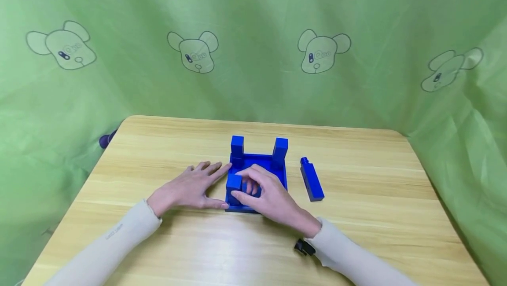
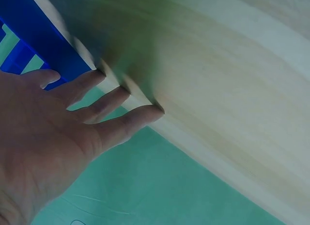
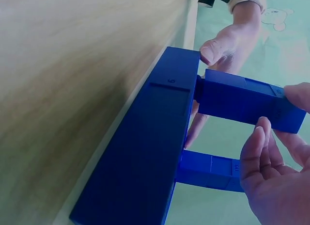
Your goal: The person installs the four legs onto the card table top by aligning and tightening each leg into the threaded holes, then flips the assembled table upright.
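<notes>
A blue square base with raised edges lies on the table, underside down. At its near left corner stands a blue leg, and my right hand pinches its upper part between thumb and fingers. The right wrist view shows a narrow neck between this leg and the base. My left hand spreads its straight fingers along the base's left side, thumb touching the near corner. Two more blue legs, the far left leg and far right leg, stand upright on the base.
A loose blue leg with a threaded end lies on the wooden table, right of the base. Under the right cuff is a small black object. A green curtain hangs behind the table.
</notes>
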The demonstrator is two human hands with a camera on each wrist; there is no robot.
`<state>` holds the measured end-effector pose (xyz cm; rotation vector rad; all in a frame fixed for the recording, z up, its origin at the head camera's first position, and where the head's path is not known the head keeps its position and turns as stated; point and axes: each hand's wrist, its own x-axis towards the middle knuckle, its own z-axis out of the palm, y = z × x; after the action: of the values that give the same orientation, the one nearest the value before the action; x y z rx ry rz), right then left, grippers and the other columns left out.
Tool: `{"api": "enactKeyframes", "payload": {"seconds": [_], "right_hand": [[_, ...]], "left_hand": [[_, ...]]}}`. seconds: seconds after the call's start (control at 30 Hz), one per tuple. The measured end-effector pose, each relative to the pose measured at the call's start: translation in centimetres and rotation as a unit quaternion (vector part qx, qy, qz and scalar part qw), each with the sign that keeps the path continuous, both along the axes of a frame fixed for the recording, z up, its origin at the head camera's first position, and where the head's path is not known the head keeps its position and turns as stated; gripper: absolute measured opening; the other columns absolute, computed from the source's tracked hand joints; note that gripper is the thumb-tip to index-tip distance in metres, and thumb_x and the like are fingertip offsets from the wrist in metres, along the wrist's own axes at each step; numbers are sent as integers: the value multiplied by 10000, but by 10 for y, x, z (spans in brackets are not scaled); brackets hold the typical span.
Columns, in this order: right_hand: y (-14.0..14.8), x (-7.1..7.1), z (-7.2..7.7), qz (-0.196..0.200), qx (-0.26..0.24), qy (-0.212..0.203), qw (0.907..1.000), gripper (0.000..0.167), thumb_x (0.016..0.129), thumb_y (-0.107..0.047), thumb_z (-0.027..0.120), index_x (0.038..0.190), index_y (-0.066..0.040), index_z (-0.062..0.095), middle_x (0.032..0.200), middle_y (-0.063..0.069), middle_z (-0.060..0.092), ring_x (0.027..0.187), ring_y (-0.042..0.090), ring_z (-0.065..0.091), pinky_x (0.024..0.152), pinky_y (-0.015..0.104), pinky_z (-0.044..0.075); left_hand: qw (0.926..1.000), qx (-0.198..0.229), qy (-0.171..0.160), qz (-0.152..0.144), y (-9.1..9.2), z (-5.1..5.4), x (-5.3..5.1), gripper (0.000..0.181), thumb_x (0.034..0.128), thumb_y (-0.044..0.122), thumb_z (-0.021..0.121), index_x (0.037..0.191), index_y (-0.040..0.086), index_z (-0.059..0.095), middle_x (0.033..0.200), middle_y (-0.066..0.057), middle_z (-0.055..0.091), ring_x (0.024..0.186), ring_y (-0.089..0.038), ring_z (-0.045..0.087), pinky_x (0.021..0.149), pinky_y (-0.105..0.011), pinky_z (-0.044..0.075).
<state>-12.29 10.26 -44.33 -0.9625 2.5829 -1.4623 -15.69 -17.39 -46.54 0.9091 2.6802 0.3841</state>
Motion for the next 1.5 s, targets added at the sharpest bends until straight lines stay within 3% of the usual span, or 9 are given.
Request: {"api": "enactKeyframes", "payload": {"seconds": [0.27,0.5,0.63,0.93,1.2,1.5], "right_hand": [[-2,2,-7,68,114,100,9999,437,1003,-400,822,1395,-229,730,946,14,604,802,114,546,651,281,473],[-5,0,-8,51,-123,-127,9998,374,950,-399,888,1233,-222,719,855,-46,624,723,115,566,631,278,502],[-5,-2,-7,164,-154,-145,9996,289,987,-377,852,1162,-217,687,865,-90,627,716,107,579,629,275,520],[-2,3,-6,212,46,208,9995,315,1009,-330,820,1270,-191,714,1015,19,642,793,248,605,663,275,513],[-3,2,-6,240,67,293,9993,358,1012,-333,818,1325,-179,737,980,23,649,795,123,582,659,274,523],[-2,-7,-1,263,333,375,9984,427,1001,-379,824,1364,-181,718,945,-29,615,780,97,561,650,278,505]], "left_hand": [[10000,1,-45,-22,-2,-4,6,1176,894,902,588,1777,250,168,1759,-202,280,1562,-560,271,1143,-841,259],[9999,-24,91,-38,-2,-5,7,1173,895,908,577,1777,249,170,1753,-198,302,1555,-548,297,1133,-839,286],[9998,-37,161,-59,-1,-3,6,1164,901,901,580,1776,247,179,1750,-196,312,1548,-543,315,1128,-832,305],[9999,-43,14,-92,0,-6,7,1163,904,901,572,1777,248,166,1755,-204,292,1562,-551,282,1137,-842,272],[10000,11,42,-14,-2,-9,8,1168,899,902,578,1777,248,170,1752,-207,298,1563,-541,283,1134,-847,269],[9999,-62,101,-20,1,-3,-1,1161,904,905,567,1778,262,156,1764,-183,282,1569,-536,277,1139,-838,275]]}}
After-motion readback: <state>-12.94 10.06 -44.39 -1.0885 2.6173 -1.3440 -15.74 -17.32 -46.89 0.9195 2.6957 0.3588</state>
